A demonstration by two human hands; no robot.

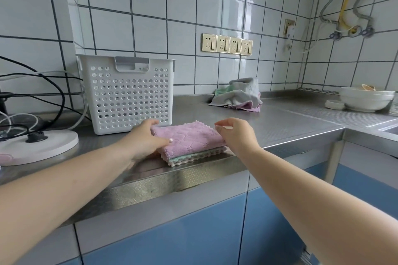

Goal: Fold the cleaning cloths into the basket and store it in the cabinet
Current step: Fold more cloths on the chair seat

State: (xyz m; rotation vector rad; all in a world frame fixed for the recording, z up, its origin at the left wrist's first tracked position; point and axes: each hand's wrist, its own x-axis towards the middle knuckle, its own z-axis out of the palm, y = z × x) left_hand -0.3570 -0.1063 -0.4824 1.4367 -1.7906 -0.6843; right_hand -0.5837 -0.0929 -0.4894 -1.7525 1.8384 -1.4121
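Both hands (146, 135) flank the folded cloths (189, 137).

Plush cloths (189, 137), embossed steel counter (280, 122)

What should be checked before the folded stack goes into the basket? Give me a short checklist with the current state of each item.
1. Stack of folded cloths neat, edges aligned: ok.
2. Left hand holds the stack's left side: ok.
3. Right hand has a grip on the stack: not ok; it touches the right edge, fingers loosely curled.
4. White basket upright, beside the stack: ok.
5. Basket interior free: cannot tell; the view does not look into it.
6. All cloths folded: not ok; an unfolded pile of cloths lies by the wall.
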